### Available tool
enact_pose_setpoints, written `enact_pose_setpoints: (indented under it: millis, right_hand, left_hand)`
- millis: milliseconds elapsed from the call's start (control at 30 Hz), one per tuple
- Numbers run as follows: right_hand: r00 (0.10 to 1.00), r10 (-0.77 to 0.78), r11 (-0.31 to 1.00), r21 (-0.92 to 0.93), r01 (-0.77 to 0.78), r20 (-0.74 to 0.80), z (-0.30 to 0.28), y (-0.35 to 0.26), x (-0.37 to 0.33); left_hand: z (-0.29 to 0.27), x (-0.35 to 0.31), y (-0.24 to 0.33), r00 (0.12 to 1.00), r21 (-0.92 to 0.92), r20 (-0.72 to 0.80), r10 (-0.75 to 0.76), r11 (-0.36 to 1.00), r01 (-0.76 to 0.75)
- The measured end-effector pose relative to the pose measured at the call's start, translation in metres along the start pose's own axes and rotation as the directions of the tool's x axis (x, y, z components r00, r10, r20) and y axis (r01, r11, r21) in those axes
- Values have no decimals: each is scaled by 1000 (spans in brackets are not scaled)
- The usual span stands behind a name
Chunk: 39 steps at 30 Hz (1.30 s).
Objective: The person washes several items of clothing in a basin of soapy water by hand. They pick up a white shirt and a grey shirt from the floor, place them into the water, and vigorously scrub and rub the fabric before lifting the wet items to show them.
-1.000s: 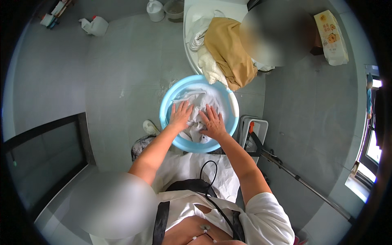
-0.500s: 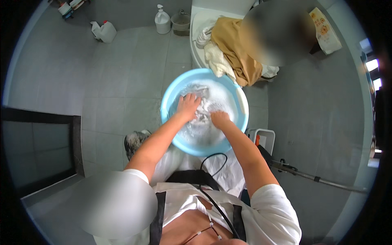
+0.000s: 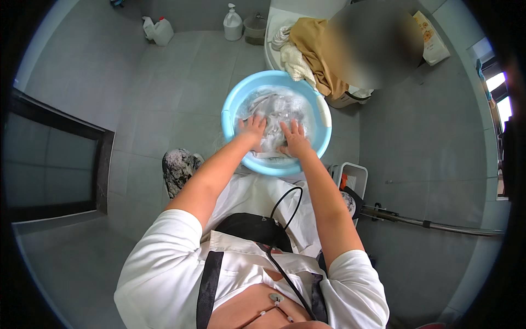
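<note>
Pale cloth (image 3: 280, 105), grey-white, in the middle of the frame, slightly above centre. Lies crumpled and wet in sudsy water (image 3: 306, 104), partly under froth; its edges are hard to trace. Judged handling: soft, limp, no stiffness; probably heavy for its bulk with water soaked in, slippery from the suds. Not likely fragile, though a thin fold might stretch if lifted by one corner. Best hold, I'd say: a thick bunched fold near the middle, full palms, both sides at once.

Left hand (image 3: 253, 130) on the cloth's left part, palm down, fingers spread. Right hand (image 3: 296, 141) at its right part, fingers fanned, thumb out toward the middle; no pinch seen in either. How hard they press, cannot tell.

Around it: light-blue basin (image 3: 228, 118), round. Cream knit cloth (image 3: 296, 61) hangs to the basin's upper edge; tan cloth (image 3: 308, 39) heaped beside it, upper right of centre. Top of frame: white pump bottle (image 3: 233, 27), small bucket (image 3: 255, 31) next to it. Upper left: white jug (image 3: 162, 34).
</note>
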State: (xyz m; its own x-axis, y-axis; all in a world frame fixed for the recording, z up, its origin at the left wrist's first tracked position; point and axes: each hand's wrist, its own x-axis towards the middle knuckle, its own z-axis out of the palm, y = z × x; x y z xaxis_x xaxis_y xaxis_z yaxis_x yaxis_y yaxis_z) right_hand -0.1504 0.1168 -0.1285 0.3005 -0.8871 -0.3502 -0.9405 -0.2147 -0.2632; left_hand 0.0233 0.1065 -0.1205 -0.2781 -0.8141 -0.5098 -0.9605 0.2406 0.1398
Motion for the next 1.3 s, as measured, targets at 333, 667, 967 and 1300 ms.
enact_pose_setpoints:
  millis: [333, 667, 967, 1300]
  right_hand:
    - [855, 103, 992, -117, -50, 509, 32, 18, 61]
    - [861, 304, 952, -113, -283, 407, 60, 25, 83]
    - [933, 302, 950, -138, -279, 198, 59, 34, 101]
    - [924, 340, 443, 896, 9, -178, 48, 2, 80]
  left_hand:
    - [33, 62, -12, 956, -86, 235, -174, 976, 199]
    - [43, 79, -3, 942, -93, 259, -213, 965, 244]
    - [-5, 68, 2, 955, -395, 201, -217, 874, 282]
    - [-1, 49, -4, 968, -621, 236, -81, -779, 87]
